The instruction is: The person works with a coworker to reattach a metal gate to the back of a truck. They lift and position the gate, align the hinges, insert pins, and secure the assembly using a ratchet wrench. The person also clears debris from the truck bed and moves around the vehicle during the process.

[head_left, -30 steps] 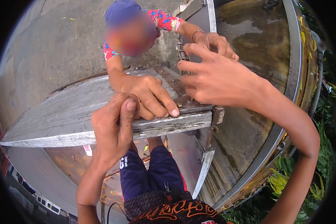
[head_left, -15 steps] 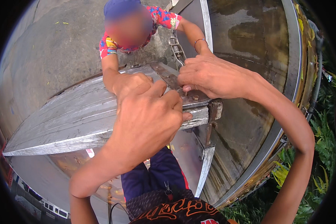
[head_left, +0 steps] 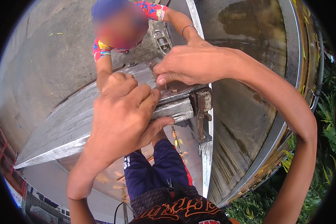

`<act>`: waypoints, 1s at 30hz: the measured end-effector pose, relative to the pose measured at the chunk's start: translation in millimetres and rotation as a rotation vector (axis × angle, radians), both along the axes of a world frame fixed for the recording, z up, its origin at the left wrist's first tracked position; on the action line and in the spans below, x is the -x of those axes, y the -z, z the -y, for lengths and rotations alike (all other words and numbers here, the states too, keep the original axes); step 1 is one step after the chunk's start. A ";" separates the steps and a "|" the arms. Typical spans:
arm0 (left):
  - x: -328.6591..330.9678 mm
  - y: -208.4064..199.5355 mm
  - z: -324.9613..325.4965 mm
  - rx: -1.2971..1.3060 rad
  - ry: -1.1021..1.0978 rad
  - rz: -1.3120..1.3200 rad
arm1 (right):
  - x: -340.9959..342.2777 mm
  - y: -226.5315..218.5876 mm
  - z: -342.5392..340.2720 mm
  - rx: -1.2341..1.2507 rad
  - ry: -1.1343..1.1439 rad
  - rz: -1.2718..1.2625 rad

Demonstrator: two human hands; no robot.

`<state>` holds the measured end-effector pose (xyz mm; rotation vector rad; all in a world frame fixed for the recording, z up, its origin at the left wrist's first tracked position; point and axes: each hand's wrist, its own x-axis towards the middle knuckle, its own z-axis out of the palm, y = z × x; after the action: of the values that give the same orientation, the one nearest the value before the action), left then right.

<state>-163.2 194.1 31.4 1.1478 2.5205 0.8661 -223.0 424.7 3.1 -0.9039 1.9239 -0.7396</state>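
A weathered grey wooden panel (head_left: 69, 125) lies in front of me, with a rusty metal hinge plate (head_left: 183, 89) on its right end. My left hand (head_left: 119, 114) grips the panel's near edge, fingers curled over the top and thumb along the front side. Over the plate, my right hand (head_left: 192, 65) is closed, its fingertips pinched at a small upright bolt (head_left: 165, 86). A second bolt head (head_left: 174, 89) sits just right of it. Behind my hands a co-worker (head_left: 158, 11) reaches both arms to the panel; their hands are mostly hidden behind mine.
A spring latch (head_left: 161, 40) stands beyond the plate. To the right is a wet, stained metal bed (head_left: 246, 22) with a raised rim (head_left: 295, 48). A rusty bracket (head_left: 202, 115) hangs at the panel's end. Green plants (head_left: 324, 149) grow at far right.
The panel and surroundings have shifted left in view. My left hand's thumb has come down along the panel's edge. My right hand stays pinched over the plate.
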 end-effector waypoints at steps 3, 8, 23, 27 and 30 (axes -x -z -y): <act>-0.3 -0.3 1.2 0.009 0.005 -0.012 | -0.5 -12.9 9.8 -0.189 -0.041 -0.025; 0.9 4.1 -0.8 -0.018 0.018 -0.099 | 1.3 -12.3 5.8 -0.158 -0.083 -0.099; -9.5 8.5 -10.7 0.005 -0.030 -0.288 | 9.3 17.5 13.3 0.028 -0.163 -0.080; -8.8 1.1 -4.9 0.074 -0.024 -0.293 | 13.5 29.2 23.8 0.107 -0.092 -0.020; -11.3 4.3 -10.0 0.054 0.032 -0.302 | 14.6 2.0 4.2 -0.007 -0.102 0.073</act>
<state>-151.9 204.2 27.1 1.3886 2.7320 0.6537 -237.6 420.5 1.1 -0.9511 1.8018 -0.6961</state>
